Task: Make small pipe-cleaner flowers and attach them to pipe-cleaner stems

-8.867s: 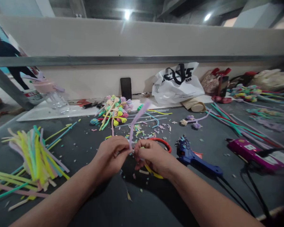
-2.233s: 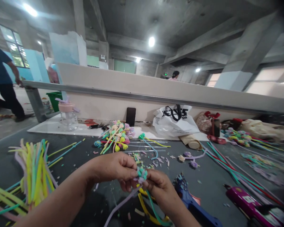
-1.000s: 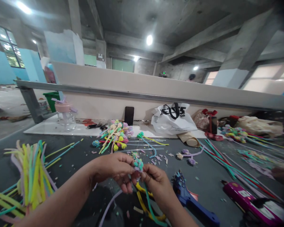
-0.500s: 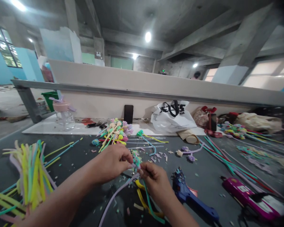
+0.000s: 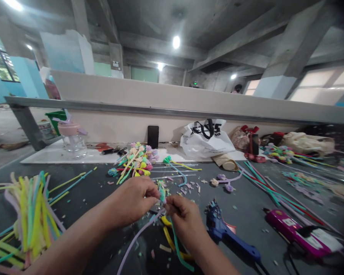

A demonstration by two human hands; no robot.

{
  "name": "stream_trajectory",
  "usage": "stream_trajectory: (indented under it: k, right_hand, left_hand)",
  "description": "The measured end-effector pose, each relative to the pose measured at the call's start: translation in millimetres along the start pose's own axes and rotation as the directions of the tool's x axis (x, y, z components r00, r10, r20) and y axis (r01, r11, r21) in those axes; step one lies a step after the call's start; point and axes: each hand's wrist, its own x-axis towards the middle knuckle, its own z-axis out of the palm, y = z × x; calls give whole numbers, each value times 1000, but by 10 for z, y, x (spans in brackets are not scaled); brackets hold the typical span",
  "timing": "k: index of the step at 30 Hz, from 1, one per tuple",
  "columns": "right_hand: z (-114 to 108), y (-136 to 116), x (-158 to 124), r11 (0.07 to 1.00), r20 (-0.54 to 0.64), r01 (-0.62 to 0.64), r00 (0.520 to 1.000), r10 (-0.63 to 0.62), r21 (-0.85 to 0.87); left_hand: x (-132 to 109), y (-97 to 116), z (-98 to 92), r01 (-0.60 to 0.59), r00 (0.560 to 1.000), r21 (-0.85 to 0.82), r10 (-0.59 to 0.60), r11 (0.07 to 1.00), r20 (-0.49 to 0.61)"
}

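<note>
- Dark grey worktop (image 5: 246,198) fills the lower half, littered with fuzzy stems and offcuts.
- Pale partition (image 5: 132,88) runs across behind it, metal rail along its front.
- Both bare forearms reach in from the bottom edge; hands meet near centre.
- Left hand (image 5: 137,200): fingers narrow, pinched on the left edge of a teal tuft.
- Right hand (image 5: 183,215): thumb and fingers pinched together at the tuft's lower end.
- Stem bundle (image 5: 37,214), mostly yellow, teal and lilac, piled at far left.
- White bag (image 5: 206,139), black print and handles, against the partition.
- Magenta device (image 5: 301,229), far right.
- Blue corded tool (image 5: 232,236) lies right of the right hand.
- Heap of fuzzy flowers (image 5: 139,158) just beyond the left hand.
- Clear bottle (image 5: 73,139), pink lid, back left. Black phone (image 5: 153,136) stands against the partition.
- Lilac stem (image 5: 134,240) curves from below the tuft to the bottom edge; join hidden at the fingers.
- Green stem (image 5: 176,244) hangs beside the right hand, over a yellow handle (image 5: 169,236).
- Teal tuft (image 5: 162,193) sits between both hands, above the worktop.
- Tiny scraps (image 5: 186,187) scattered just past the hands.
</note>
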Motion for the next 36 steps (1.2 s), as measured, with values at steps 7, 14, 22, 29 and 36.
stream_trajectory:
  k: [7,14,22,29,36]
  right_hand:
    - [14,6,-13,996,-16,49,999,-50,-78]
    - [28,9,-17,999,8,-7,1000,7,-34]
    - [-28,24,11,936,111,-95,992,61,340]
    - [-61,-10,5,778,235,-164,972,21,607]
    - [-76,-22,5,837,200,-65,978,-54,544]
  left_hand:
    - [5,-38,91,-15,996,54,19,998,-85]
    - [-13,-4,223,-133,983,46,138,990,-123]
    - [11,59,-110,-48,998,-133,42,990,-44]
    - [-63,89,-364,110,992,-259,-89,959,93]
    - [-31,46,-164,180,970,-338,-111,924,214]
